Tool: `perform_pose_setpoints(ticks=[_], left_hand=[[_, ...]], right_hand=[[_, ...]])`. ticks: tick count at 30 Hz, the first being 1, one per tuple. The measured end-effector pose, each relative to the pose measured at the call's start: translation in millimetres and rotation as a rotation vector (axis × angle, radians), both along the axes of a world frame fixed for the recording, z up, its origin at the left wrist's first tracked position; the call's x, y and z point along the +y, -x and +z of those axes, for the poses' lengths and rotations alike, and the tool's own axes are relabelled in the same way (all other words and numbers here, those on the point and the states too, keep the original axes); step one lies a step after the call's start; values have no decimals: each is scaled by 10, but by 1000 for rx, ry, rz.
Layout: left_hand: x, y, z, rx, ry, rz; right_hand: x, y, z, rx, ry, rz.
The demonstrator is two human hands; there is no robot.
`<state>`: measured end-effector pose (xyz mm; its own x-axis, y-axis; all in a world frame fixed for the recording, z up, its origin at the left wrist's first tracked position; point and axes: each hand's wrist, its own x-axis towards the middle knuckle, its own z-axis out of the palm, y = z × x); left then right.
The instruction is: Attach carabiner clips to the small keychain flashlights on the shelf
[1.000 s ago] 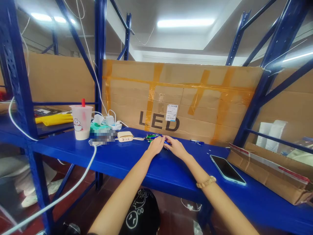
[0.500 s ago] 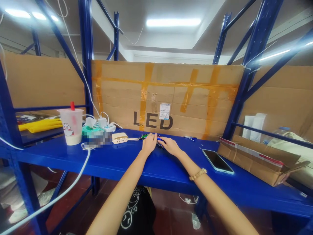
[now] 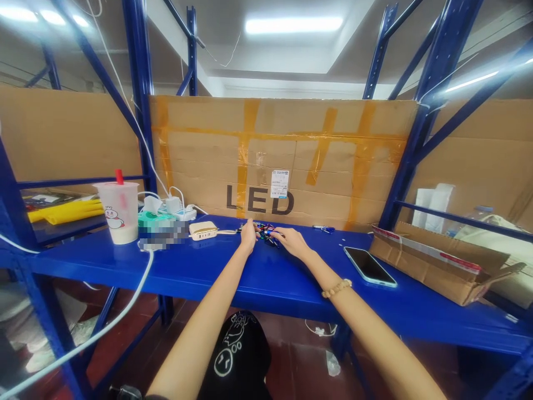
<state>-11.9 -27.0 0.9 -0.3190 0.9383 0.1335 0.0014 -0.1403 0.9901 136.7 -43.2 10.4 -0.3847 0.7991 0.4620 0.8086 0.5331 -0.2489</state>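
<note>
A small tangle of slim blue and green plastic pieces (image 3: 265,233) lies between your bare left hand (image 3: 249,236) and right hand (image 3: 292,243) on the blue steel shelf (image 3: 200,266). Your narrowly curled fingertips (image 3: 277,233) reach it; you cannot tell whether they grip it.

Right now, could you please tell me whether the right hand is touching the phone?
Apart. The head view shows bare blue shelf between the right hand and the phone.
</note>
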Motion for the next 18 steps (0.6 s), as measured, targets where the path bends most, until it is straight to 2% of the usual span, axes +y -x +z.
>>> perform_pose_setpoints(ticks=[2,6,13,18], left_hand=[[4,-23,8,-111,16,-86],[-27,-55,19,-112,18,-168],[-49,-29,52,-217,62,-165],[-28,-27,41,-194,49,-164]], right_hand=[[19,4,-15,2,-3,20],[47,11,-31,-8,4,38],[15,28,-9,-15,10,46],[-7,45,6,-67,16,31]])
